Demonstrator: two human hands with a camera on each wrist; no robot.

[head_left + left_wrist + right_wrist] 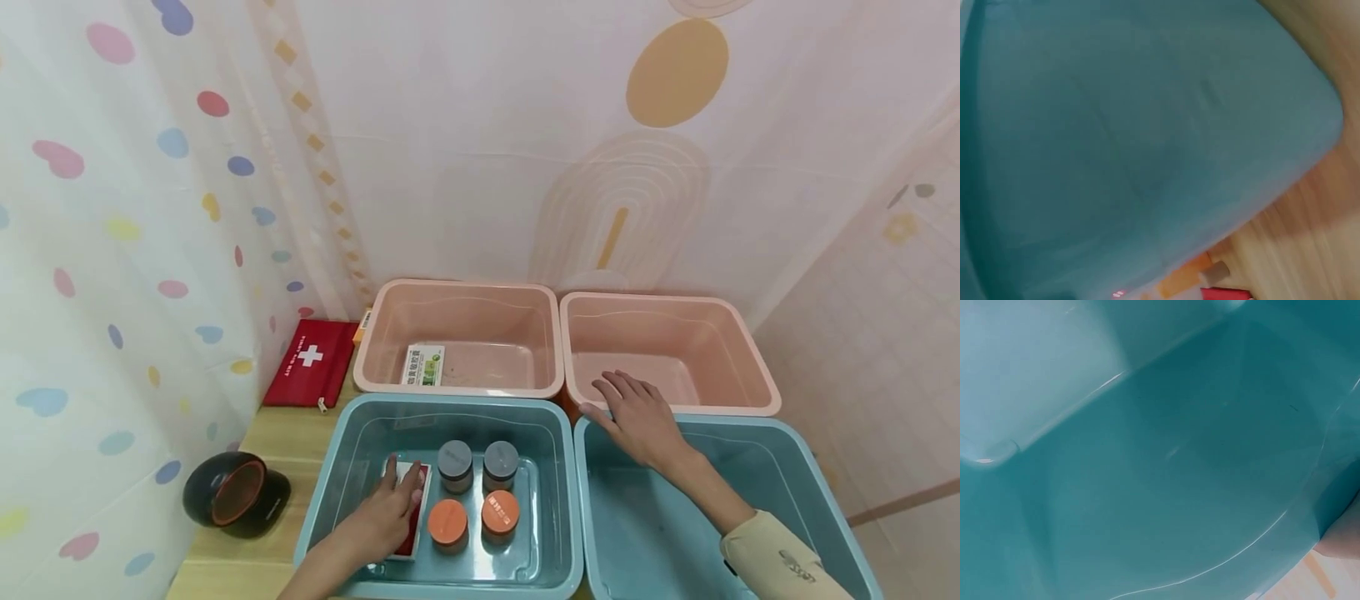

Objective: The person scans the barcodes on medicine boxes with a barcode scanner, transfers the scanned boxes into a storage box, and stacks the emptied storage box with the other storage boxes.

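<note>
My left hand (384, 515) reaches into the front left blue bin (573, 508), over a red-and-white box (408, 533) on its floor. Its spread fingers overlap the upper part of the box and hide some of it. To the right of the box stand two grey-lidded jars (500, 461) and, nearer me, two orange-lidded jars (500, 512). My right hand (641, 421) hovers palm down with fingers apart over the adjoining rims of the right pink bin (675, 404) and right blue bin (795, 442). Only bin surface fills most of both wrist views.
At the back left, a pink bin (457, 287) holds a white-and-green medicine box (423, 365). A red first aid pouch (311, 362) lies left of it, with an orange box (362, 325) beside. A dark round object with a brown opening (238, 493) rests on the wooden table (300, 433).
</note>
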